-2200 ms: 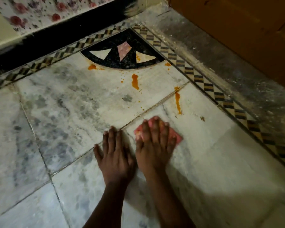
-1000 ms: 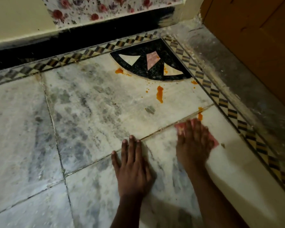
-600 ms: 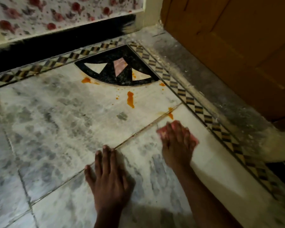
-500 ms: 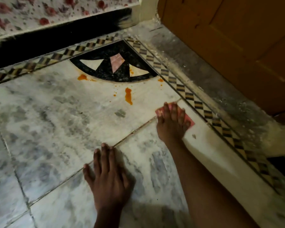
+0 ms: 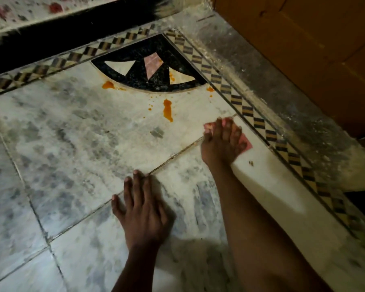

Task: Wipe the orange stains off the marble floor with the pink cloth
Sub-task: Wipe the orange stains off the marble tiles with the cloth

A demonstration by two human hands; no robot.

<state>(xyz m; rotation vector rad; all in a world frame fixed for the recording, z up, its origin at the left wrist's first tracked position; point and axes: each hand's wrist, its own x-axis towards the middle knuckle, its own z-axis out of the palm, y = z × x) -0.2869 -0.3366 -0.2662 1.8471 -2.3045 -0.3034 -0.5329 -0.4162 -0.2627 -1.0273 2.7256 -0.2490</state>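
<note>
My right hand (image 5: 221, 142) presses flat on the pink cloth (image 5: 246, 144), which peeks out at its right side and at the fingertips, on the tile joint near the patterned border. An orange streak (image 5: 167, 110) with small drops lies just up-left of the fingers on the marble floor (image 5: 72, 133). Another orange blob (image 5: 108, 85) sits at the left edge of the black corner inlay (image 5: 150, 81), and a small spot (image 5: 210, 89) at its right end. My left hand (image 5: 141, 209) rests flat on the floor, fingers apart, holding nothing.
A checkered border strip (image 5: 259, 123) runs along the right, beside a dusty grey threshold (image 5: 282, 98) and a brown wooden door (image 5: 325, 49). A black skirting (image 5: 61, 36) and flower-patterned wall close the far side. A small dark mark (image 5: 251, 163) lies right of my wrist.
My right hand has slid the cloth forward and right over the long streak by the joint, which no longer shows. The left hand has stayed planted.
</note>
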